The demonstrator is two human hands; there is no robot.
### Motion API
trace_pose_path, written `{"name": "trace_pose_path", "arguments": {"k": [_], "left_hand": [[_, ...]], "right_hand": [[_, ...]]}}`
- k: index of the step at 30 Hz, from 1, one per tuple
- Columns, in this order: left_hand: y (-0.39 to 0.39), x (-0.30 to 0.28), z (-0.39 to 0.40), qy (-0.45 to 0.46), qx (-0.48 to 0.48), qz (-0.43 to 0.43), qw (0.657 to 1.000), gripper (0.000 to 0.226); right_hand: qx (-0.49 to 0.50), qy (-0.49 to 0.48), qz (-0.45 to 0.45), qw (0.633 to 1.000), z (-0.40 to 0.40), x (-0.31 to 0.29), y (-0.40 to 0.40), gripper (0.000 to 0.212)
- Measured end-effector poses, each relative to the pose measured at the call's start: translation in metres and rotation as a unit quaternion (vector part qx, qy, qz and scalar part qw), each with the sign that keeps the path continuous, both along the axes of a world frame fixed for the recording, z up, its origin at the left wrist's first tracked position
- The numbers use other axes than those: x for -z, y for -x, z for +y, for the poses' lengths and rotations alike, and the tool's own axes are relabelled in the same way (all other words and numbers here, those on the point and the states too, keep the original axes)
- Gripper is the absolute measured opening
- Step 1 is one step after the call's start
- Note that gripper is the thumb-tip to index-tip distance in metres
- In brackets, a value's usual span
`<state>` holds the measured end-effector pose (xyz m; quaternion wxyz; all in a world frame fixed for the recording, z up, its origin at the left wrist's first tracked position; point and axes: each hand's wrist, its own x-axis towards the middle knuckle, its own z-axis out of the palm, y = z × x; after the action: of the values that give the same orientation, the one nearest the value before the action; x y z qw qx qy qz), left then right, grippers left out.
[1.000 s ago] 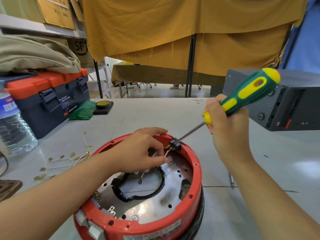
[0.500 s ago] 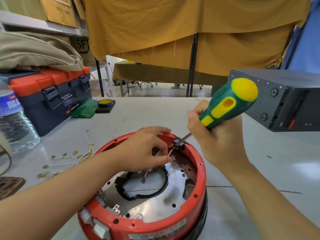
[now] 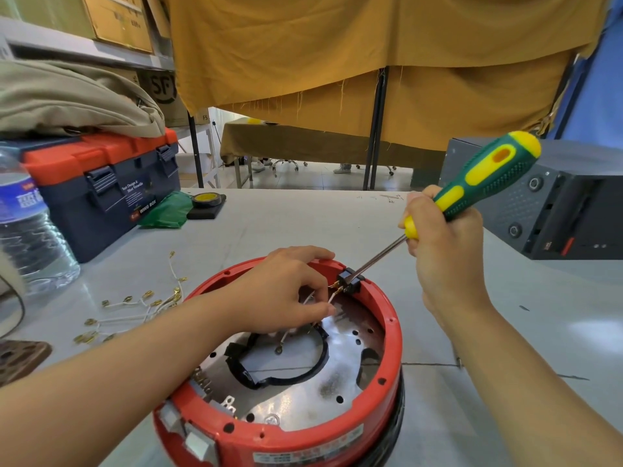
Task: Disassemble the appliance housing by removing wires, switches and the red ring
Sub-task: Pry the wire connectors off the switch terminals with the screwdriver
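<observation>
The round appliance housing lies upside down at the bottom centre, with a red ring [image 3: 392, 358] around a perforated metal plate [image 3: 303, 396]. A small black switch [image 3: 350, 281] sits clipped on the ring's far rim, with brass terminals and white wires [image 3: 332, 296] running inward. My left hand [image 3: 286, 291] reaches inside the housing and pinches those wires beside the switch. My right hand [image 3: 445, 237] grips a green and yellow screwdriver [image 3: 485, 176]; its shaft slants down and its tip rests on the switch.
Several loose white wires with brass terminals [image 3: 135, 308] lie on the grey table left of the housing. A blue and orange toolbox [image 3: 101, 190] and a water bottle [image 3: 30, 230] stand at left, a dark metal case [image 3: 556, 203] at right, black tape [image 3: 207, 200] behind.
The screwdriver handle has swung back up and to the right, and my right hand has moved right with it. The tip stays on the switch. My left hand keeps pinching the wires.
</observation>
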<state>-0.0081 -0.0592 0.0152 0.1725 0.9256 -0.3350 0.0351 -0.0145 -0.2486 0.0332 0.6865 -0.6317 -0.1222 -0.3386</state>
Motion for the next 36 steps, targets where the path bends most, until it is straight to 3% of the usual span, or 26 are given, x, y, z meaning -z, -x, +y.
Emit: {"name": "trace_pose_path", "arguments": {"k": [7,14,22,36], "left_hand": [[0.001,0.0,0.0,-0.002,0.0,-0.003,1.0,0.016],[0.0,0.0,-0.001,-0.003,0.0,-0.011,1.0,0.016],[-0.001,0.002,0.0,-0.001,0.008,-0.023,1.0,0.013],[0.01,0.001,-0.012,-0.105,-0.024,-0.054,0.993,0.018]], "right_hand": [[0.016,-0.077,0.051,0.996,-0.007,0.005,-0.008,0.03],[0.017,-0.068,0.04,0.997,-0.009,0.007,-0.006,0.031],[0.009,-0.125,0.037,0.991,-0.01,0.005,-0.004,0.022],[0.004,-0.138,0.035,0.99,-0.012,0.006,-0.004,0.028]]}}
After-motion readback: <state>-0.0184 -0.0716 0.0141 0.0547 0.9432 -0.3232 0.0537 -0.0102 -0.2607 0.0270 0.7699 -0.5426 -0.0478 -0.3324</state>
